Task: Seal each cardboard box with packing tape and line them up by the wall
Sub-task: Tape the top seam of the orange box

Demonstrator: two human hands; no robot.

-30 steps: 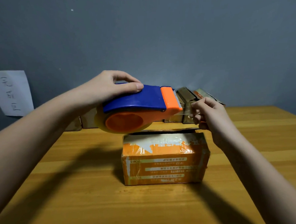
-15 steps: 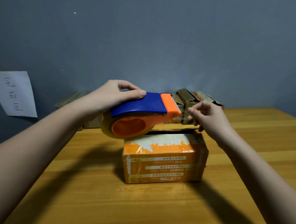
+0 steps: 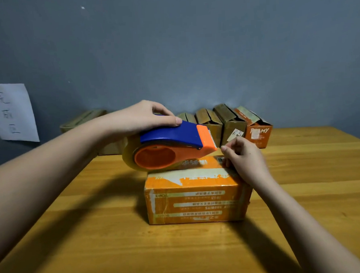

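Dispenser (image 3: 171, 146) now sits lower, on the box (image 3: 195, 195) mid-tabletop (image 3: 96, 234); my left hand (image 3: 140, 117) grips it, my right hand (image 3: 244, 160) seemingly pinches the tape end. Sealing begins.

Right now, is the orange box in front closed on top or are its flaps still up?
Closed: the orange box has its top flaps lying flat, with the tape dispenser resting on them. Whether tape already seals the seam cannot be told.
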